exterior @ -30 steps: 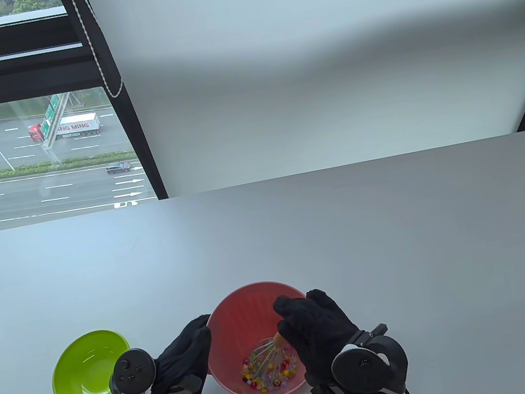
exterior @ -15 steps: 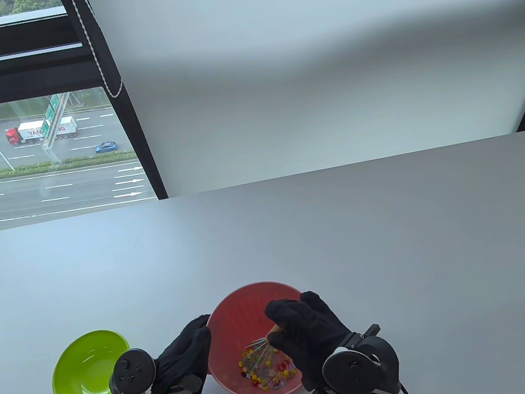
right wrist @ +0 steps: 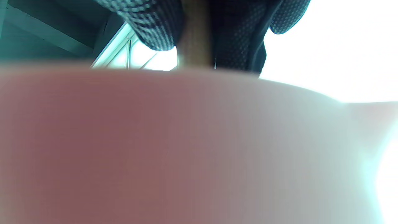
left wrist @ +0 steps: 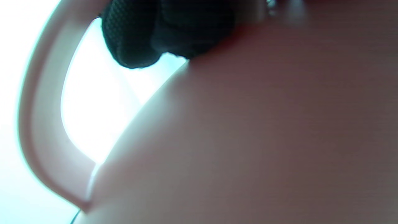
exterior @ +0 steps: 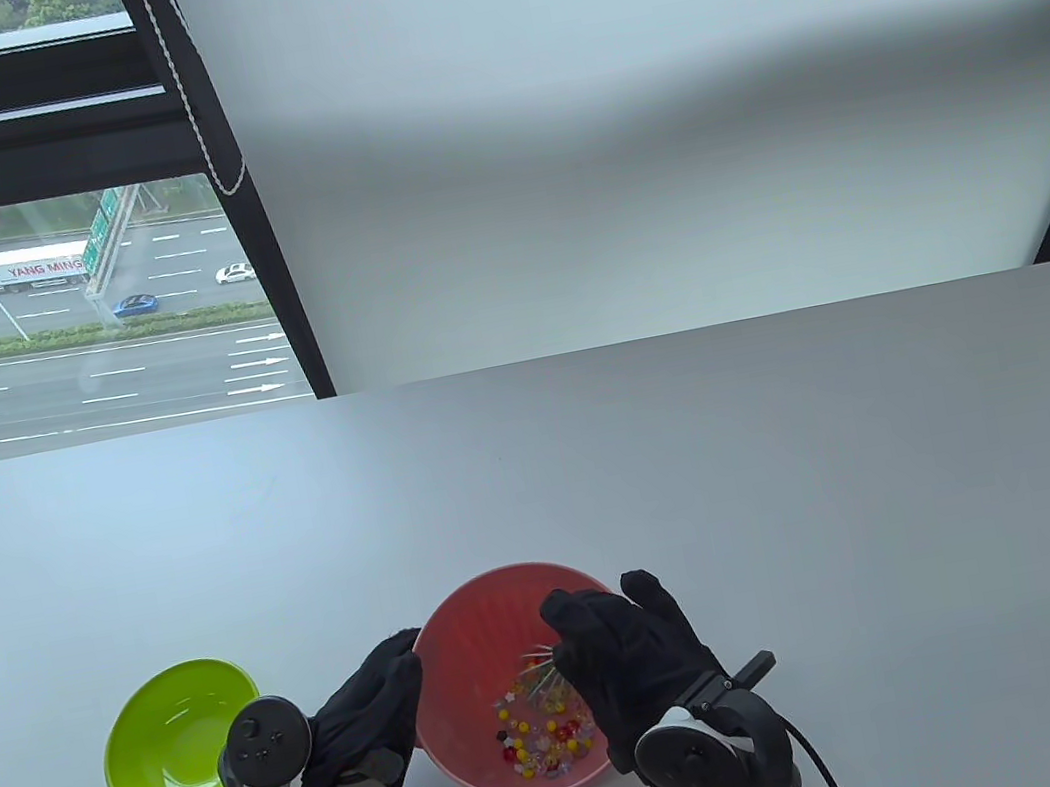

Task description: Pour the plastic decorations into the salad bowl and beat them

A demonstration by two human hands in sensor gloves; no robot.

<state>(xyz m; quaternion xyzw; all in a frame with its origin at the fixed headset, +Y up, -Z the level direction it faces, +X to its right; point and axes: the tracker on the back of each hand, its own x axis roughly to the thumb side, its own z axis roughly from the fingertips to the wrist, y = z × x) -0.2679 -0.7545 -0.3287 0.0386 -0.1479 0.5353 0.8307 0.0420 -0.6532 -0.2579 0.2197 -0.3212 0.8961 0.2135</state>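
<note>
Decorations (exterior: 539, 731) lay scattered in the bottom of the pink salad bowl (exterior: 465, 627), mid-beating

On the worktop (exterior: 697, 444), the right hand (exterior: 633, 659) had its fingers clamped round the whisk (exterior: 541, 675), wires down among the beads, while the left hand (exterior: 363, 711) cupped the bowl's near-left rim. Good beating, I judged, meant small low circles and a firm bracing hand, so nothing hopped out. The green bowl (exterior: 180, 739) sat emptied beside it

The far half and the right side of the tabletop (exterior: 798, 447) are lying open for a hand. Near the front edge, the green bowl (exterior: 180, 739) and the pink salad bowl (exterior: 484, 624) are standing in the way, with the left hand (exterior: 365, 721) filling the gap between them.
</note>
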